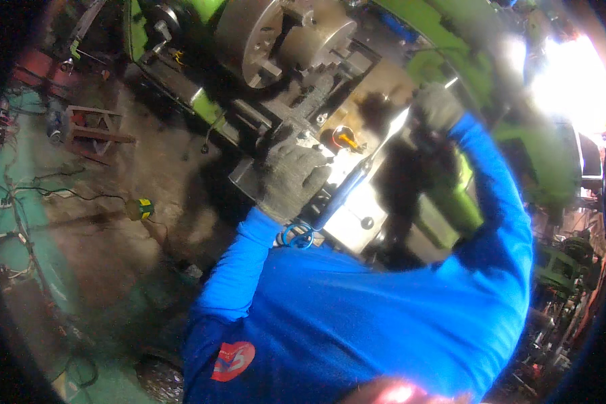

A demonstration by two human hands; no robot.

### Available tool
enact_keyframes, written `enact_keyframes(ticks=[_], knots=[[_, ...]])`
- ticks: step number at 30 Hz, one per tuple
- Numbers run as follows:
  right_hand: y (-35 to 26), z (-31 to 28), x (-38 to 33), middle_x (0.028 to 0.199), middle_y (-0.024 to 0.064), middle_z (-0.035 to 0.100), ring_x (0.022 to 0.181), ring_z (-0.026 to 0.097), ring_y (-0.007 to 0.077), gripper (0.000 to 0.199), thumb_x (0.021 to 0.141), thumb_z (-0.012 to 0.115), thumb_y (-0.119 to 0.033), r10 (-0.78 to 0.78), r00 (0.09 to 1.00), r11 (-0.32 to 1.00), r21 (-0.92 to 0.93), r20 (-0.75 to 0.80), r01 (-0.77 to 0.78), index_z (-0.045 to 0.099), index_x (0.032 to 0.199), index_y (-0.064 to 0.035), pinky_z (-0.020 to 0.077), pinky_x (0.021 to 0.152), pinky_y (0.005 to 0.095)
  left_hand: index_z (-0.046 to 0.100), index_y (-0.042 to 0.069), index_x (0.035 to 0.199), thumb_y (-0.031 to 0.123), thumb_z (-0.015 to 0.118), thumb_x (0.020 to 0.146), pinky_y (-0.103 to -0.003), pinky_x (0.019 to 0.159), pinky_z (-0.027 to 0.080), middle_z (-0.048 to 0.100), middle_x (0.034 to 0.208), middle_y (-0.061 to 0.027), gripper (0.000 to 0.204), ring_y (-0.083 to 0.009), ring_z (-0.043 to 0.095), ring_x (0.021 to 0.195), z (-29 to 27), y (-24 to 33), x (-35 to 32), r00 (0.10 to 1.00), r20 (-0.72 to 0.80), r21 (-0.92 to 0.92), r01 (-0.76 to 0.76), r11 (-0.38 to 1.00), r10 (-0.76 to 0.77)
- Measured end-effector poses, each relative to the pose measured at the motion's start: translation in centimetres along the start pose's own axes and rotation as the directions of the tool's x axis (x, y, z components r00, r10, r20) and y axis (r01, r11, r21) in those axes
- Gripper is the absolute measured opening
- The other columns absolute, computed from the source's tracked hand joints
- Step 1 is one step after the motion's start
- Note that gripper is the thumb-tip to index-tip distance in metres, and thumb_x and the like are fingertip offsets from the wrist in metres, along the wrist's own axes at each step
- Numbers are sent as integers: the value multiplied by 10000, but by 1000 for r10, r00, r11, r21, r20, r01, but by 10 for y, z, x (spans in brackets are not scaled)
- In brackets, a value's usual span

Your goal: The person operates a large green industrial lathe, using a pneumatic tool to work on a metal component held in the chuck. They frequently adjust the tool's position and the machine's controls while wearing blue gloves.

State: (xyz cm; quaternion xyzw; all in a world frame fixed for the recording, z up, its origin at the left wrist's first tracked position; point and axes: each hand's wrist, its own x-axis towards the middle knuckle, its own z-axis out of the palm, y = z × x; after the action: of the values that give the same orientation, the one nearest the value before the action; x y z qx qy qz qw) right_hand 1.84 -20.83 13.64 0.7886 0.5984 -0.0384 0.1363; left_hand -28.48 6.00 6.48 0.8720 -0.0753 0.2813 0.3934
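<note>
My left hand [289, 180], in a dark grey work glove, is on the carriage of a lathe, fingers curled over a part that the glove hides. Farther right, my right hand [439, 108], gloved alike, is closed; a thin bright rod [451, 83] shows just beyond it, and what the fingers hold is hidden. Between the hands a long shiny bar [347, 190] with a blue sheen slants up to the right. Beyond my left hand, the steel chuck [249, 42] bears a thick round metal workpiece [320, 44]. A small yellow-orange item [349, 140] lies near my left fingertips.
Green machine body parts [451, 209] stand beside my right arm. A light metal plate with a dark round knob [367, 223] is close to my torso. A blue coil [297, 236] hangs by my left wrist. Leftward on the floor are a yellow-green object [140, 209], cables and a rusty metal frame [99, 128].
</note>
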Motion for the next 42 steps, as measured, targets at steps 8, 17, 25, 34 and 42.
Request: enact_keyframes(ticks=[8,17,25,34,42], knots=[[-14,12,-11,967,160,736,905,705,397,326,763,720,-276,289,955,955,42,64,-292,735,1072,-172,562,790,504,701,116,975,264,702,914,-477,903,472,685,948,-104,160,-342,630,931,2,-1,-3,999,23,-21,28,999,-28],[-11,10,7,958,175,734,921,702,407,363,770,735,-318,304,934,945,66,189,-321,720,1108,-186,561,792,504,697,105,977,248,689,914,-468,900,470,681,932,-93,156,-322,637,917,-2,1,2,999,39,49,-18,999,16],[-38,5,9,1017,181,733,1003,698,407,386,890,676,-425,548,821,800,186,160,-570,701,1136,-129,552,849,492,705,104,995,210,715,894,-472,953,467,697,947,-89,148,-318,653,964,2,-1,-2,1000,9,38,-27,999,27],[-99,25,-18,1011,183,719,963,687,323,433,1035,581,-421,880,430,87,823,201,-561,658,1208,-31,557,843,420,711,98,1035,233,712,904,-482,957,465,694,1005,-111,188,-339,639,1017,2,-2,-5,1000,14,30,-11,999,10],[-143,73,9,771,0,574,580,507,71,136,1033,613,-219,900,387,-367,831,201,419,619,1086,-94,412,433,182,715,106,1019,228,714,910,-491,959,470,700,997,-112,164,-342,645,1004,0,2,-2,999,10,9,-38,999,38]])
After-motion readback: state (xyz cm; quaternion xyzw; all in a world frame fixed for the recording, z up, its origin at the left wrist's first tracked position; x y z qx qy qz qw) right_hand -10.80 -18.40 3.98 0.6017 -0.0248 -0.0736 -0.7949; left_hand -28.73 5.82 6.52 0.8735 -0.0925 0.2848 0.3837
